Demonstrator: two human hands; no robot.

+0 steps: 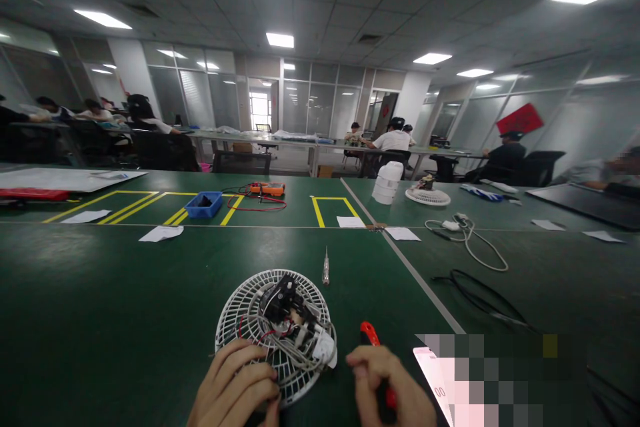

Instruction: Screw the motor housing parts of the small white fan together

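Observation:
A round white fan grille (240,313) lies on the green table in front of me, with a black motor and a tangle of red and white wires (293,323) on top of it. My left hand (237,387) rests on the grille's near edge, fingers curled down onto it. My right hand (387,387) is closed round a tool with a red handle (369,332), just right of the grille. A small screwdriver with a clear handle (325,267) lies on the table beyond the grille.
A black cable (480,297) and a white cable with a plug (467,233) lie to the right. Farther back stand a blue bin (204,204), an orange multimeter (267,189), a white fan part (427,195), a white container (388,181) and paper slips. People sit at distant tables.

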